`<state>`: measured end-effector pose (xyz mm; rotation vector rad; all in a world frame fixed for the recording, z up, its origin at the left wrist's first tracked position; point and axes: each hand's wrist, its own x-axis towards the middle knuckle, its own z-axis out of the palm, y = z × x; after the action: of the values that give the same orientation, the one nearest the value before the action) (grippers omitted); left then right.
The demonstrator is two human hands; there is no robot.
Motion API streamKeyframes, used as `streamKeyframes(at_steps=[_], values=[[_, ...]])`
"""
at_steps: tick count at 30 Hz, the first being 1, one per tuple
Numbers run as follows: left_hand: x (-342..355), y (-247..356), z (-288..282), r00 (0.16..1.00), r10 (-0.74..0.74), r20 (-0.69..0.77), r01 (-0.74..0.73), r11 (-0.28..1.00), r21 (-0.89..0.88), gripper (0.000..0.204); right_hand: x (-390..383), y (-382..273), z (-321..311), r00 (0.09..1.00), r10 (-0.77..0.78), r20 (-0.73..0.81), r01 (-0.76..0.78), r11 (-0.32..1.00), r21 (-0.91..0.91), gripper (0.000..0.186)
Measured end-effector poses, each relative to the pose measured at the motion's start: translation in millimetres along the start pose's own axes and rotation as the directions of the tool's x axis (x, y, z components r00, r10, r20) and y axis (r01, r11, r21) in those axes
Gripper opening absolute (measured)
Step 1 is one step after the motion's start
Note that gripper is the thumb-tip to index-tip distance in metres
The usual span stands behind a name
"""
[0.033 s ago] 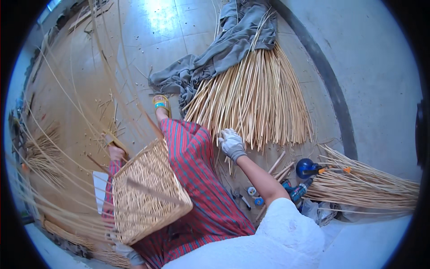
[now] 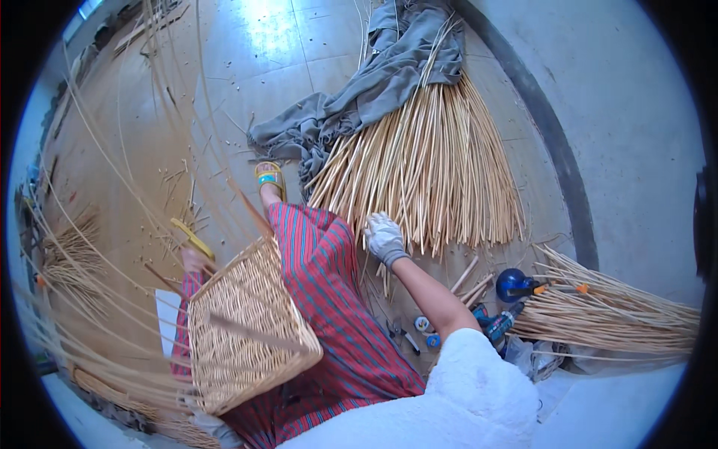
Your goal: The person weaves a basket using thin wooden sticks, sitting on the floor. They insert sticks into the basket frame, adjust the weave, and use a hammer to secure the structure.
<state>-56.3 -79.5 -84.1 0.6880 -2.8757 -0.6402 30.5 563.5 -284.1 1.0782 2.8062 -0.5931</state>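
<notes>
1. At the lower ends of the long, straight, tan rods point(image 2: 426, 172), the white-gloved right hand point(image 2: 385, 239) has its fingers close together; whether they grip, I cannot tell.
2. Up and left from the gloved left hand point(image 2: 213, 428), mostly hidden and its grip unclear, slants the pale, boxy, woven wicker basket point(image 2: 254, 367).
3. Beyond the right hand, fringed grey cloth point(image 2: 374, 105) covers part of the rods.
</notes>
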Motion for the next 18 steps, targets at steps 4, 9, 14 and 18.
streamKeyframes(at_steps=[4, 9, 14, 18], values=[[-23.7, 31.0, -9.6, 0.994, 0.03, -0.105, -0.041, 0.994, -0.101, 0.045, 79.1, -15.6, 44.5, 0.982, 0.164, 0.097, -0.139, 0.965, -0.221, 0.063], [-38.6, 45.8, -5.6, 0.991, -0.006, -0.137, -0.002, 0.998, -0.058, 0.045, 91.2, -6.5, 35.1, 0.954, 0.129, 0.272, -0.015, 0.923, -0.385, 0.068], [-34.9, 60.1, -3.4, 0.994, 0.004, -0.111, -0.007, 1.0, -0.029, 0.045, 66.2, 73.4, 13.1, 0.94, 0.119, 0.321, 0.049, 0.881, -0.47, 0.07], [-28.1, 67.6, -0.4, 0.995, 0.013, -0.1, -0.018, 0.999, -0.043, 0.045, 36.4, 150.4, 8.5, 0.97, 0.12, 0.212, 0.005, 0.861, -0.508, 0.077]])
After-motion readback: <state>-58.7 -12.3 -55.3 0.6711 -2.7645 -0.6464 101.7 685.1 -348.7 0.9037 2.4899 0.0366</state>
